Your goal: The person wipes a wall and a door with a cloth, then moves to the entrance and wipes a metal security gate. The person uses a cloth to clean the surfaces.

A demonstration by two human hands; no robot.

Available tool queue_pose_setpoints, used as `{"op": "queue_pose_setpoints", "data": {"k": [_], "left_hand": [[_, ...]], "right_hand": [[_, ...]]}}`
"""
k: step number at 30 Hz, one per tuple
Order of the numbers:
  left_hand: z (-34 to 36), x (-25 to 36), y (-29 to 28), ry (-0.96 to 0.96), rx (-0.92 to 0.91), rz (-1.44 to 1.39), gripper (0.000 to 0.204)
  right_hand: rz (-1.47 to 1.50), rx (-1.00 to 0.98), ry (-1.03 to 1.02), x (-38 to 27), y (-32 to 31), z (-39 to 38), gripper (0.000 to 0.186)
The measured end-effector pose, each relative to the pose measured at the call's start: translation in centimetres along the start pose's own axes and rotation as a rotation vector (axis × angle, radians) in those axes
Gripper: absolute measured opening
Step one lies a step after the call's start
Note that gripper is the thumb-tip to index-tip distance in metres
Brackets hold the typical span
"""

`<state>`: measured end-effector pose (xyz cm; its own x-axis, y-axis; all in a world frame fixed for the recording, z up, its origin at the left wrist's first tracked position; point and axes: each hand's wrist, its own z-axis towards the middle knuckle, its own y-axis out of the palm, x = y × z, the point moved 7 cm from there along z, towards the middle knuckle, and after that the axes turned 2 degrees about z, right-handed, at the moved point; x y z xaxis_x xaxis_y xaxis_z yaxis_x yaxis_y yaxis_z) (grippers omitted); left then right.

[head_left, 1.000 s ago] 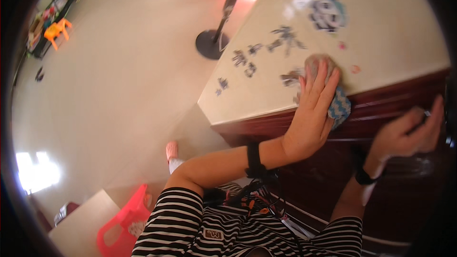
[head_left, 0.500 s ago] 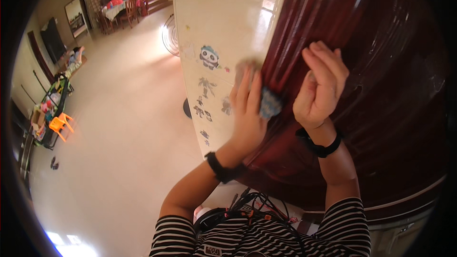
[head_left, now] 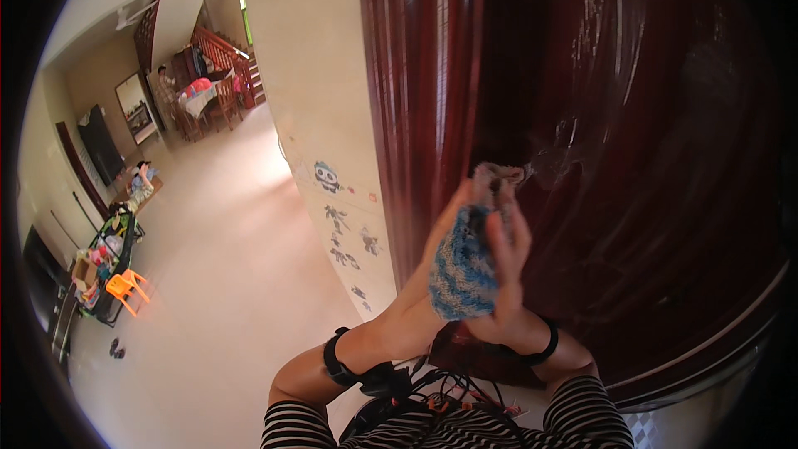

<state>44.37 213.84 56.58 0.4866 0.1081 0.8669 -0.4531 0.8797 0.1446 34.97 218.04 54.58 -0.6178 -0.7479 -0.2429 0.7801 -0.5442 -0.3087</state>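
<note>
A blue and whitish knit cloth (head_left: 464, 274) is bunched between my two hands, in front of a dark red glossy wooden door (head_left: 632, 224). My left hand (head_left: 420, 303) is closed around its left side, with most of its fingers behind the cloth. From the right, my right hand (head_left: 509, 270) presses against the cloth, its fingers slightly blurred. A greyish-brown end of the cloth (head_left: 499, 173) sticks up above the fingertips. Whether that end touches the door, I cannot tell.
Left of the door, a ribbed dark red frame (head_left: 420, 75) meets a cream wall (head_left: 312, 58) with panda stickers (head_left: 327, 176). Farther left are an orange plastic stool (head_left: 126, 289), a cluttered low rack (head_left: 104, 262), and a person (head_left: 166, 87) by a table. Black cables (head_left: 432, 382) hang at my waist.
My left hand has left the wall-and-frame edge with the cloth. My right hand, previously apart with bent fingers by the door, has joined it on the cloth. The view has swung right.
</note>
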Motion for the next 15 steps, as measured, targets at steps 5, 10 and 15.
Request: {"op": "queue_pose_setpoints", "data": {"k": [5, 10, 15], "left_hand": [[2.5, 1.3, 2.1, 0.01, -0.189, 0.305, 0.083], [2.1, 2.6, -4.7, 0.126, 0.407, 0.693, 0.062], [1.7, 2.7, -6.0, 0.574, 0.782, 1.395, 0.056]], "right_hand": [[-0.02, 0.309, 0.062, 0.4, -4.9, 0.0, 0.06], [0.267, 0.496, 0.225, 5.6, -6.3, 3.4, 0.034], [0.041, 0.583, -0.037, 6.4, -7.0, 14.7, 0.044]]}}
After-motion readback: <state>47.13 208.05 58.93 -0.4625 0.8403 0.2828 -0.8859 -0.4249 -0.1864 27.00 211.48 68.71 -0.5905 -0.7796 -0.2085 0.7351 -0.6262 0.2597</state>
